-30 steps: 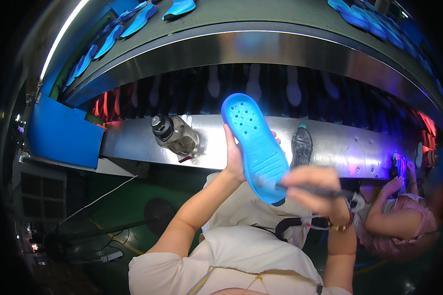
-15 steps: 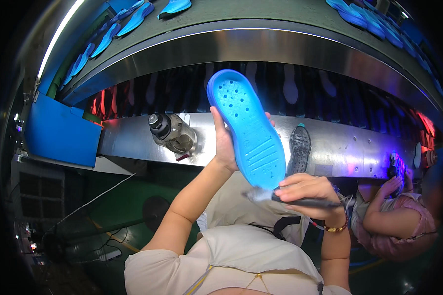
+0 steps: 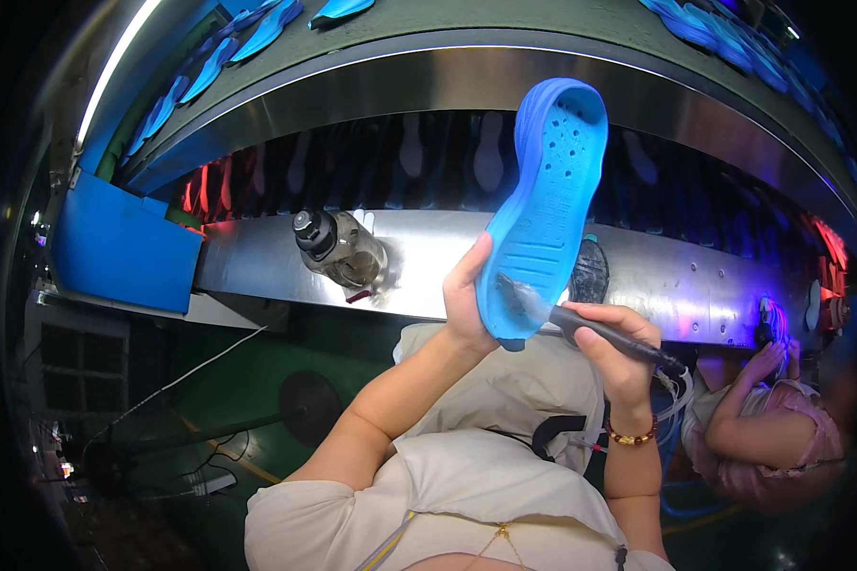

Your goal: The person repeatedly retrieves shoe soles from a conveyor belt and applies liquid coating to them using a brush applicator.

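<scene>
My left hand (image 3: 467,295) is closed around the lower end of a blue shoe sole (image 3: 548,214), which stands up at a slant with its inner face toward me. The far end of the sole has several small holes, and ribs cross its lower part. Between the fingers of my right hand (image 3: 624,357) is a black-handled brush (image 3: 605,335) with thin tubing at its back end. Its bristles lie over the lower inside of the sole and seem to touch it. A dark shoe sole (image 3: 592,271) rests on the metal ledge behind, partly covered by the blue one.
A dark-capped bottle (image 3: 338,249) stands on the metal ledge (image 3: 257,262) at left. Soles line a rack under the conveyor (image 3: 467,27), which carries more blue soles (image 3: 267,29). A co-worker (image 3: 767,428) sits at right. A blue box (image 3: 129,247) is at far left.
The blue sole has swung to lean right, and its top has moved up and right. My left hand has shifted down it. The brush tip has moved up from its lower edge onto its inner face.
</scene>
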`<state>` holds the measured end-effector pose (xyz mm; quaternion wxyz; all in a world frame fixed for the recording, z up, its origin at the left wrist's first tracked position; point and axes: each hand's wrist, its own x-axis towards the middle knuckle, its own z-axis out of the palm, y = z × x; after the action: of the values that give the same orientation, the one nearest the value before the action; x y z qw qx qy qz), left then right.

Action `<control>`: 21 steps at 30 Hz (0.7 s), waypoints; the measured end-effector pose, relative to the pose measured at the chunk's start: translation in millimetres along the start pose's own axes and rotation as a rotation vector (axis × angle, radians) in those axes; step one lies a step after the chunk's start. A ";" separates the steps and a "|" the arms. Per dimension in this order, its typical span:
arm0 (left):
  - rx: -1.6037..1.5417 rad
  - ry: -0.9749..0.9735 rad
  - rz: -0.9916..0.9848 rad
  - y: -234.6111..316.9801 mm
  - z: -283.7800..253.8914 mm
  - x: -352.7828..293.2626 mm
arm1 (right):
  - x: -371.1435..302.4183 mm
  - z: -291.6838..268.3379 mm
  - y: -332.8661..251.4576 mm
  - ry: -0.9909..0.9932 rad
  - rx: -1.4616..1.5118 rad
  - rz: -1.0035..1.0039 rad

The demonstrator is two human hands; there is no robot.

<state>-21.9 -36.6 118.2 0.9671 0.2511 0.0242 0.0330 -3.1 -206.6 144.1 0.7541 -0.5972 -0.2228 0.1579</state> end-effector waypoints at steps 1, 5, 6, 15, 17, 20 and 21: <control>-0.064 -0.012 -0.005 0.1 -0.8 4.0 | -2.7 2.0 0.2 -0.009 -0.156 -0.009; -0.169 -0.106 -0.022 4.4 -1.5 8.6 | -0.4 3.3 -7.1 -0.254 -0.240 -0.265; -0.168 -0.106 -0.024 6.4 0.7 8.4 | -1.6 -0.6 -9.7 -0.197 -0.071 -0.093; -0.140 -0.098 -0.138 20.0 5.1 9.3 | 12.7 -13.3 -18.5 -0.257 -0.279 -0.128; -0.159 -0.127 -0.202 22.4 -0.4 13.1 | 10.7 -4.8 -28.8 -0.446 -0.441 -0.281; -0.303 -0.151 -0.421 26.5 -3.8 12.6 | 7.3 -0.6 -36.6 -0.719 -0.378 -0.293; -0.225 -0.134 -0.445 30.1 -6.1 12.2 | 7.8 -4.8 -34.7 -0.573 -0.327 -0.244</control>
<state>-11.7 -6.5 127.2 0.9719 0.1322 0.0109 -0.1947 5.1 -214.9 178.0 0.5687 -0.6104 -0.5175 0.1904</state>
